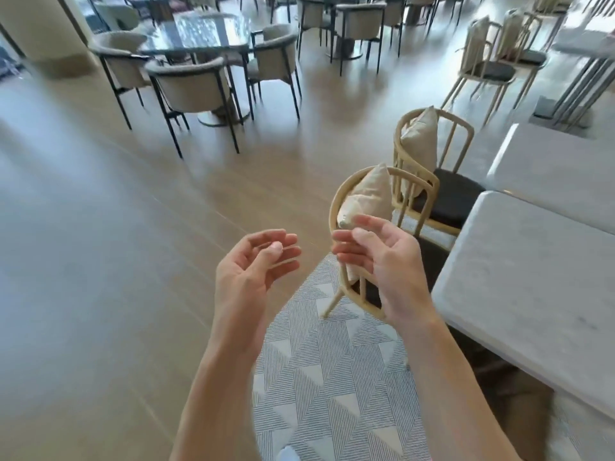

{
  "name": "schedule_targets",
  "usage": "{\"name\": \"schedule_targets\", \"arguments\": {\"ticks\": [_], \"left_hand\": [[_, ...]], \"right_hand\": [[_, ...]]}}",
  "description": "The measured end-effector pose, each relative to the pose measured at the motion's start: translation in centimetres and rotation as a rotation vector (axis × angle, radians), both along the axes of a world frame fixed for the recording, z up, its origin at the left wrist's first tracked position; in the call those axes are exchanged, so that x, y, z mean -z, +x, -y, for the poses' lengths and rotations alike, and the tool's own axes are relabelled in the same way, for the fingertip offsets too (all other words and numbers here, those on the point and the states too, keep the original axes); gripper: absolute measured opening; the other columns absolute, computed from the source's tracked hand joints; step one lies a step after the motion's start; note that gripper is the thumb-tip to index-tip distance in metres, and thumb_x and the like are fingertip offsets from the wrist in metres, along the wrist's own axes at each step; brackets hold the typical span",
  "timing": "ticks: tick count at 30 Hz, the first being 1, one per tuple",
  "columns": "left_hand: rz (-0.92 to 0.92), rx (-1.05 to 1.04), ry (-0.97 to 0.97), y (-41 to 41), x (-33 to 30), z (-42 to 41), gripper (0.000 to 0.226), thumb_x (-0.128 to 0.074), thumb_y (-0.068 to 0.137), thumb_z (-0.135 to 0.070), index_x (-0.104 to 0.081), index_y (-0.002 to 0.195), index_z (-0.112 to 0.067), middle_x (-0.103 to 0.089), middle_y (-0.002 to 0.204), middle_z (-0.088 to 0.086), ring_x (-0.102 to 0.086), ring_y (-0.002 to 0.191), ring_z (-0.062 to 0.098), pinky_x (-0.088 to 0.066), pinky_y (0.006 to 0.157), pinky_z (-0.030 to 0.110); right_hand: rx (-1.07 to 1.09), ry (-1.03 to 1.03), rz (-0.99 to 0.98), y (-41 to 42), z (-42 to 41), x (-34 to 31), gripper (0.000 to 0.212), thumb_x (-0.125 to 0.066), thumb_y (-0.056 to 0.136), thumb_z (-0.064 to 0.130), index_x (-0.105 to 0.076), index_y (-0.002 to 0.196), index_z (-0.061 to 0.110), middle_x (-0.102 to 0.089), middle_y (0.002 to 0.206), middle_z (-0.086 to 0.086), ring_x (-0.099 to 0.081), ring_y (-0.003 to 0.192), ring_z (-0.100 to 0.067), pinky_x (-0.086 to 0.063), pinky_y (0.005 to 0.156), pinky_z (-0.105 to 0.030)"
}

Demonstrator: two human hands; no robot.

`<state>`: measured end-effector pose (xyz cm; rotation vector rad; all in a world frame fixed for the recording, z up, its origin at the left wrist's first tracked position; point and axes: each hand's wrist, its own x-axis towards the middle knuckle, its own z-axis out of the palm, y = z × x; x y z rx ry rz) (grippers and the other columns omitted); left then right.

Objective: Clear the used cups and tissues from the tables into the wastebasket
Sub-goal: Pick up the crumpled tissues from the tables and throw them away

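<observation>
Head view, lower centre: left hand point(253, 267), palm up, fingers loosely curled toward the thumb, nothing held. Just beside it, right hand point(382, 261), palm up likewise, fingers relaxed and slightly bent, nothing held. The two hands are near each other but apart, both raised in front of the body on bare forearms.

Behind the right hand: wooden chair point(352, 197) with a curved spindle back and a pale cushion point(369, 191) propped on its seat. Beyond it, a second wooden chair point(432, 151) of the same make, with a dark seat pad and its own cushion point(421, 141) upright against the back.

Right side: white marble table point(539, 271), both chairs drawn up to its near edge. A second white table point(559, 164) lies just beyond it.

Underfoot: patterned rug point(332, 377), grey and white triangles, under the nearer chair and the tables; wooden floor point(100, 227) to the left.

Far left background: glass-topped round table point(199, 34) ringed by upholstered armchairs point(189, 84) on dark metal legs. Further chairs and tables stand beyond, blurred.

Task items: no cup, tissue or wastebasket can be made out in this view; their whereabouts cannot be told.
</observation>
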<state>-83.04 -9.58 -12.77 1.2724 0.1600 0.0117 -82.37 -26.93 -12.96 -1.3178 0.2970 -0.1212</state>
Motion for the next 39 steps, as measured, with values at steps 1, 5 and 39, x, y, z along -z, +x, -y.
{"name": "schedule_targets", "arguments": {"ticks": [1,5,39], "left_hand": [[0.024,-0.005,-0.002,1.7,-0.5,-1.3,0.016,-0.053,0.1,-0.001,-0.068,0.107,-0.003,-0.077,0.103,0.012,-0.074,0.098,0.028,-0.059,0.081,0.031],[0.069,-0.023,0.001,7.7,-1.7,-4.7,0.016,-0.053,0.1,-0.001,-0.068,0.108,-0.003,-0.077,0.104,0.013,-0.074,0.099,0.03,-0.059,0.084,0.034],[0.162,0.161,0.119,84.7,-2.0,-2.0,0.017,-0.054,0.101,-0.001,-0.07,0.106,-0.004,-0.076,0.107,0.014,-0.071,0.103,0.033,-0.058,0.091,0.043]], "right_hand": [[-0.019,0.009,0.02,1.9,-1.3,-0.5,0.021,-0.055,0.103,0.006,-0.062,0.123,0.005,-0.078,0.095,-0.016,-0.075,0.086,-0.031,-0.062,0.08,-0.036],[-0.067,0.022,0.067,8.6,-5.2,-1.8,0.019,-0.055,0.102,0.004,-0.062,0.12,0.004,-0.078,0.095,-0.017,-0.075,0.086,-0.033,-0.063,0.078,-0.034],[0.188,-0.081,0.092,81.9,-1.8,-0.4,0.019,-0.054,0.1,0.0,-0.071,0.107,0.006,-0.079,0.091,-0.012,-0.073,0.08,-0.025,-0.06,0.07,-0.026]]}}
